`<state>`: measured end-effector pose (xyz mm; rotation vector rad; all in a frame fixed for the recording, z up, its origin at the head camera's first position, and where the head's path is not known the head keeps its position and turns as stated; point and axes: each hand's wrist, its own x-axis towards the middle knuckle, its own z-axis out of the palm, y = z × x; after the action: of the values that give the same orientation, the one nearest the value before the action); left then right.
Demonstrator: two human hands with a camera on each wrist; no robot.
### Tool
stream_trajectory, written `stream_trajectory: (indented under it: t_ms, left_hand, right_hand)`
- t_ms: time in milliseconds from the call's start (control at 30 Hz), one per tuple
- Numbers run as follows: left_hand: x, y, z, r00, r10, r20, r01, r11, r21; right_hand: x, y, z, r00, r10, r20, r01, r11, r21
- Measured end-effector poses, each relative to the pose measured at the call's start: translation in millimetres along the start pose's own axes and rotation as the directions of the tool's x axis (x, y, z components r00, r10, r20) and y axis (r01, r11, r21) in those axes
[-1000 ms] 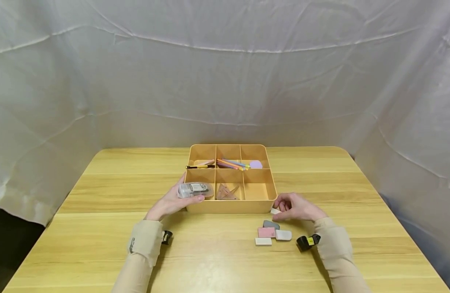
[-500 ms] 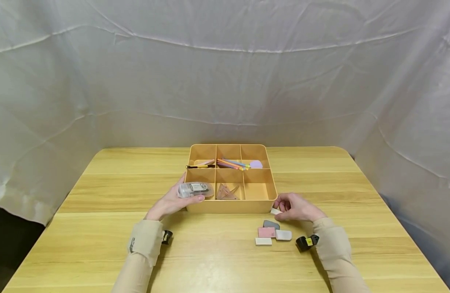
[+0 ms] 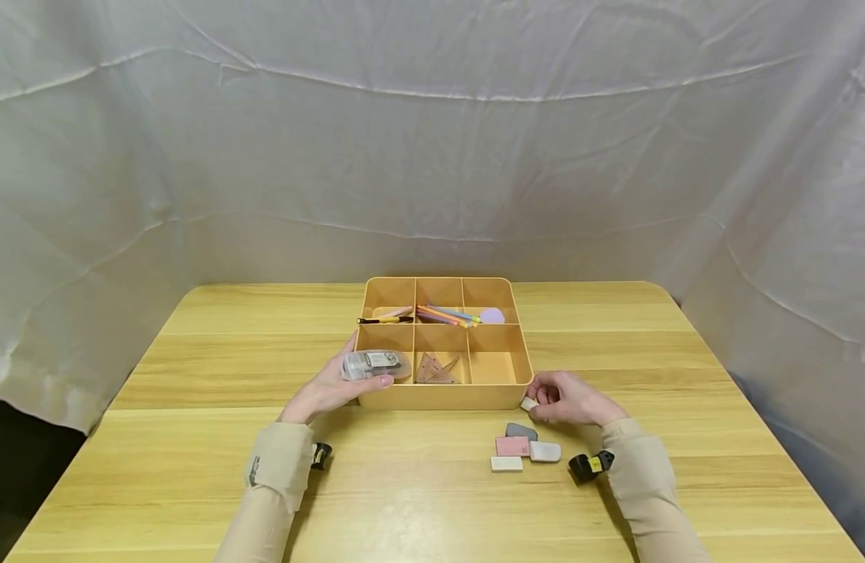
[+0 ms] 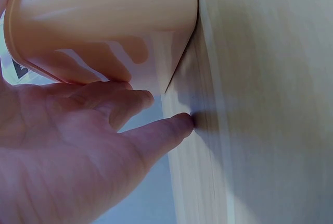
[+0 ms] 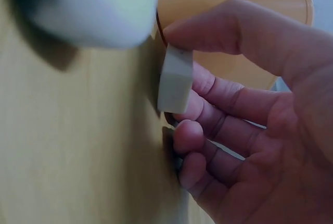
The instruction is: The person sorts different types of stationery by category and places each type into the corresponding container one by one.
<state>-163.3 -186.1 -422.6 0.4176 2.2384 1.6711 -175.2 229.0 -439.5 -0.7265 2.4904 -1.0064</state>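
Note:
In the head view, a tan six-compartment organizer box (image 3: 439, 396) stands on the table. My left hand (image 3: 337, 385) holds its left front corner, thumb at the rim and fingers against the outer side wall, where the fingertips (image 4: 140, 99) show in the left wrist view. A clear plastic package (image 3: 376, 364) lies over the front left compartment beside that thumb. At the box's right front corner, my right hand (image 3: 569, 399) pinches a small white eraser (image 5: 176, 81) between thumb and fingers, close to the tabletop. The other fingers are curled.
Nearer me lie a grey eraser (image 3: 521, 431), a pink eraser (image 3: 512, 446), a rounded white eraser (image 3: 545, 452) and a rectangular white eraser (image 3: 506, 464). The box holds colored pens (image 3: 446, 315), a black-and-yellow pen (image 3: 385, 320), triangle rulers (image 3: 436, 369) and a lilac piece (image 3: 492, 316).
The eraser in my right hand has turned slightly, and the thumb has moved up a little closer to the fingers. My left hand and the box stay in place.

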Motion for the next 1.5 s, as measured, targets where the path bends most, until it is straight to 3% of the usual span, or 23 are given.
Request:
stream_trajectory:
  t_ms: [400,533,667,800,933,1100,1167,1267,1500]
  left_hand:
    - [1.5,1.4,0.3,0.997,-0.075,-0.026,0.077,0.994,0.073]
    - [1.1,1.6,-0.4,0.997,-0.077,-0.031,0.079,0.994,0.074]
    - [0.7,2.4,0.1,0.998,-0.05,-0.026,0.051,0.997,0.052]
    - [0.1,3.3,1.3,0.999,-0.034,-0.024,0.034,0.999,0.027]
    - [-0.7,3.1,1.1,0.999,-0.034,-0.027,0.035,0.999,0.02]
    - [-0.6,2.6,0.2,0.999,-0.025,-0.024,0.025,0.999,0.021]
    - [-0.6,2.5,0.1,0.999,-0.029,-0.026,0.029,0.999,0.02]
    - [-0.3,2.2,-0.1,0.999,-0.031,-0.026,0.031,0.999,0.015]
    - [-0.4,1.4,0.1,1.0,-0.022,-0.021,0.023,1.0,0.015]
  right_hand:
    - [-7.2,6.0,-7.8,0.997,-0.072,-0.011,0.072,0.997,0.015]
    - [-12.3,8.4,-14.8,0.995,-0.077,-0.067,0.08,0.996,0.045]
    - [-15.8,6.1,-23.8,0.982,-0.07,-0.175,0.083,0.995,0.063]
    - [-16.1,-0.1,-31.4,0.941,-0.026,-0.339,0.041,0.999,0.036]
    - [-11.3,-10.3,-32.2,0.865,-0.029,-0.5,0.035,0.999,0.002]
    - [-1.5,-27.0,-26.3,0.767,-0.108,-0.633,0.15,0.989,0.013]
    - [2.2,-33.1,-22.8,0.742,-0.155,-0.653,0.205,0.979,0.002]
    - [7.6,-40.8,-18.1,0.73,-0.223,-0.646,0.275,0.961,-0.021]
    - [16.6,-49.8,-10.6,0.764,-0.315,-0.563,0.294,0.947,-0.13]
